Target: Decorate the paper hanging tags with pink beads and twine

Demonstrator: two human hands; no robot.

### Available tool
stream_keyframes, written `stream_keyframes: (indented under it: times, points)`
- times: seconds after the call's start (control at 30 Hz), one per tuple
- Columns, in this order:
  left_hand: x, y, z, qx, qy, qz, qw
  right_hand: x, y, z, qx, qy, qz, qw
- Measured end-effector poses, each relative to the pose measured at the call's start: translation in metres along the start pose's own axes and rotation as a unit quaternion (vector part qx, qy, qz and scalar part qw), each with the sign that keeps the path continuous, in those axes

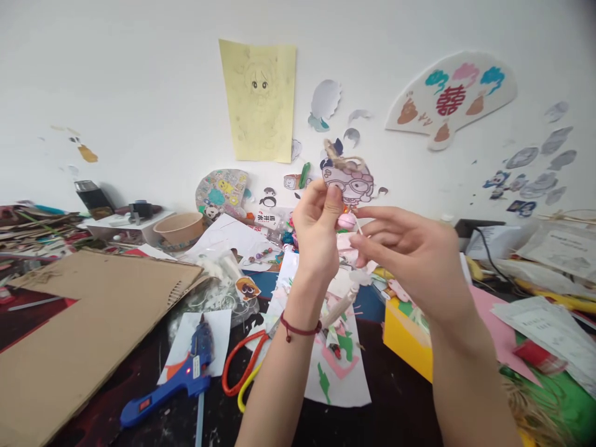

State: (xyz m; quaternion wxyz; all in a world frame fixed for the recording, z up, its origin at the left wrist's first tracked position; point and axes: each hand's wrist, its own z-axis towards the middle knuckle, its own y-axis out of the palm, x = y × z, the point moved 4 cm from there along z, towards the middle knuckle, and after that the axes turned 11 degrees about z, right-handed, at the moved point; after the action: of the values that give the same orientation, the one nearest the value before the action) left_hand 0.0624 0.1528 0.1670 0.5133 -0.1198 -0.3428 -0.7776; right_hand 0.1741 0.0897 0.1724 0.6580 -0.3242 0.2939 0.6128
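Note:
Both hands are raised over the middle of the table. My left hand (319, 226) is closed, with thumb and fingers pinching a flat cartoon cutout charm (349, 183) with big glasses and a pink bow. A loop of twine (347, 162) sits at its top. Below the charm hangs a round pink bead (346, 221). My right hand (410, 254) is beside the bead, its index finger close to it and its fingertips closed around a thin white strand (359, 227). The far end of the strand is hard to make out.
A blue glue gun (193, 366) with a lit red light lies on white paper at front left. Scissors (244, 363) with orange and yellow handles lie beside my left forearm. Cardboard (102, 323) covers the left. A yellow box (407, 341) stands at right.

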Motion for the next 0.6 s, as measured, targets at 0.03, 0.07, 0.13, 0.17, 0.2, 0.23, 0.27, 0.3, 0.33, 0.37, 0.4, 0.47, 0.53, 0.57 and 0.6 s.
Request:
stream_keyframes:
  times: [0.03,0.07,0.13,0.17,0.2,0.23,0.27,0.3,0.33,0.37,0.4,0.47,0.53,0.57,0.6]
  points:
    - [-0.002,0.000,0.000,-0.005,-0.014,0.005,1.000,0.000,0.000,-0.001,-0.018,0.014,0.029,0.999]
    - [-0.003,0.001,0.000,-0.009,-0.026,0.014,1.000,0.000,0.000,-0.001,-0.033,0.024,0.055,0.998]
    - [-0.006,0.002,-0.001,-0.014,-0.045,0.038,0.998,0.002,0.000,-0.001,-0.056,0.041,0.100,0.993]
    - [-0.007,0.002,-0.001,-0.015,-0.049,0.047,0.998,0.004,-0.001,-0.001,-0.064,0.050,0.116,0.990]
    - [-0.007,0.002,0.000,-0.014,-0.052,0.052,0.997,0.006,-0.001,0.000,-0.071,0.060,0.128,0.987]
    - [-0.007,0.002,0.000,-0.014,-0.055,0.050,0.997,0.008,-0.001,0.000,-0.078,0.071,0.133,0.985]
    - [-0.008,0.002,0.001,-0.015,-0.058,0.045,0.997,0.010,0.000,0.001,-0.084,0.080,0.134,0.984]
    - [-0.008,0.002,0.001,-0.018,-0.062,0.034,0.997,0.012,0.000,0.002,-0.091,0.088,0.135,0.983]
    - [-0.009,0.002,0.001,-0.023,-0.065,0.016,0.998,0.015,0.001,0.002,-0.096,0.094,0.136,0.981]
    - [-0.011,0.002,0.001,-0.032,-0.065,-0.009,0.997,0.017,0.003,0.003,-0.100,0.100,0.139,0.980]
    - [-0.012,0.002,0.001,-0.044,-0.063,-0.034,0.996,0.019,0.004,0.003,-0.101,0.105,0.144,0.979]
    - [-0.017,0.002,0.000,-0.064,-0.062,-0.060,0.994,0.022,0.007,0.005,-0.099,0.116,0.154,0.976]
    - [-0.023,0.000,-0.001,-0.073,-0.069,-0.037,0.994,0.025,0.008,0.005,-0.093,0.123,0.156,0.976]
    - [-0.025,0.000,-0.002,-0.076,-0.071,-0.018,0.994,0.025,0.009,0.005,-0.091,0.122,0.151,0.977]
    - [-0.026,-0.001,-0.002,-0.083,-0.068,-0.003,0.994,0.024,0.009,0.006,-0.088,0.118,0.144,0.979]
